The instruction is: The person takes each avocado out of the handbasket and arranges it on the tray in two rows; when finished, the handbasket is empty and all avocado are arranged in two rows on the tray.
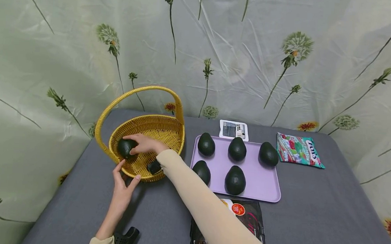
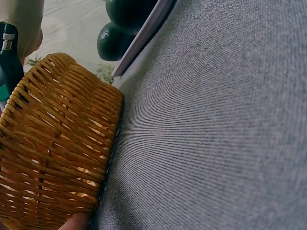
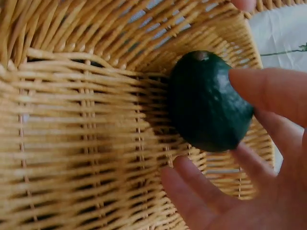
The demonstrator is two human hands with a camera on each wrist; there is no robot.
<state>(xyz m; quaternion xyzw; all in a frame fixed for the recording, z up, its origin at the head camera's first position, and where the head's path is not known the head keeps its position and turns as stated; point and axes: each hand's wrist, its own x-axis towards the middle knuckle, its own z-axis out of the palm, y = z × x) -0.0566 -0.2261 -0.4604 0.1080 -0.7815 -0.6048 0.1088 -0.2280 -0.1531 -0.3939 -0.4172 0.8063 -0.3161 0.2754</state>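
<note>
A yellow wicker basket [image 1: 158, 125] with a tall arched handle stands on the left of the table. Inside it, at the left end, lies a dark green avocado [image 3: 208, 103]. My right hand [image 1: 144, 144] reaches in and holds this avocado between thumb and fingers, two other fingers spread out over the woven bottom. My left hand [image 1: 122, 192] holds the basket's near left side, fingertips at the rim and thumb against the outer wall. In the left wrist view only a bit of that hand shows, low on the basket's weave [image 2: 53, 143].
Right of the basket, a lilac tray [image 1: 255, 184] bears several avocados [image 1: 237, 149]. A white labelled packet [image 1: 233, 130] lies behind it, and a colourful snack bag [image 1: 299, 150] to its right. My right forearm crosses over a black package [image 1: 255, 217] in front. A flowered curtain [image 1: 245, 65] hangs behind.
</note>
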